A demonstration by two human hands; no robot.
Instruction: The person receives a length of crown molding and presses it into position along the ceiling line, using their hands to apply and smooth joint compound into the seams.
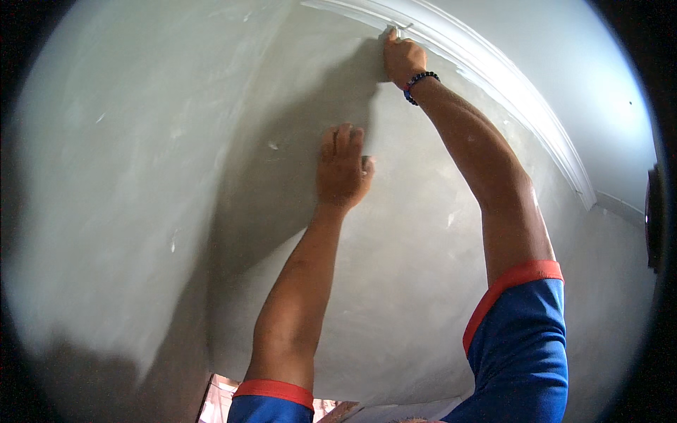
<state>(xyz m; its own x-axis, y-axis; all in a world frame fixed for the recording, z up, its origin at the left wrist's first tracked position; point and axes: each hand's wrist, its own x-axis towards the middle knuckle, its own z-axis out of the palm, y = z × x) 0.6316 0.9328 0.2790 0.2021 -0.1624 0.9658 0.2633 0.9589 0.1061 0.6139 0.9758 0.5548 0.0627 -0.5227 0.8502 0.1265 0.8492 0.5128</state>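
Note:
My right hand [403,60], with a dark beaded bracelet [422,77] at its wrist, reaches up to the lower edge of the white cornice moulding [486,60]. Its fingers are closed, and a small pale bit shows at the fingertips against the moulding; what it belongs to I cannot make out. Lower and to the left, my left hand [341,168] is spread against the grey plastered wall [416,233], fingers stretched upward, holding nothing. Whitish smears [458,68] run along the wall just under the moulding.
A white ceiling [564,63] meets the moulding at the upper right. Another wall surface [127,176] adjoins on the left. A dark object [652,218] sits at the far right edge. Bright pinkish shapes [217,398] show at the bottom, beside my left sleeve.

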